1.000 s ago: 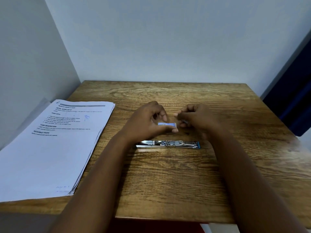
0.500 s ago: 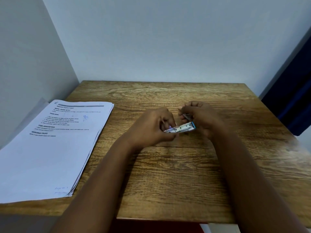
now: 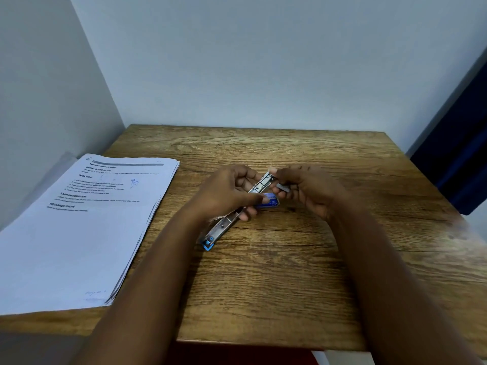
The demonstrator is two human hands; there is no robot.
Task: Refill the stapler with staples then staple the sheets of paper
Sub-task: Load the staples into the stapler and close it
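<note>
An opened metal stapler [image 3: 226, 225] with blue ends lies diagonally across the middle of the wooden table [image 3: 290, 272]. My left hand [image 3: 224, 193] grips its middle, and a small blue staple box [image 3: 268, 201] sits under the thumb. My right hand [image 3: 311, 191] pinches a grey strip of staples [image 3: 284, 187] right beside the stapler's upper tray end [image 3: 266, 180]. A thick stack of printed paper sheets [image 3: 87, 227] lies at the table's left side.
Two white walls meet behind the table's far left corner. A dark blue curtain [image 3: 458, 154] hangs at the right. The table's near edge runs just below my forearms.
The stapler has been lifted off the table and swung from lying level to a steep diagonal, now spread open. My right hand has brought the staple strip up to its upper end.
</note>
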